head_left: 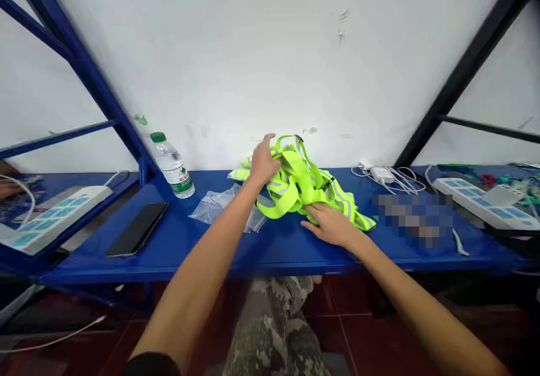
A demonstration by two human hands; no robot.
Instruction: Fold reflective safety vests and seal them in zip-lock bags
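One hi-vis vest (pixel 301 182) | left hand (pixel 265 161) clenched on it | right hand (pixel 331 224) open atop | clear plastic bag (pixel 221 207) beside

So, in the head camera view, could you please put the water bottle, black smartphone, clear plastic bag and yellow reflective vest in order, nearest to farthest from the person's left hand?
1. Yellow reflective vest: right under the left hand, touching it.
2. Clear plastic bag: just below and left, on the blue shelf.
3. Water bottle: further left, by the wall.
4. Black smartphone: farthest, front left.
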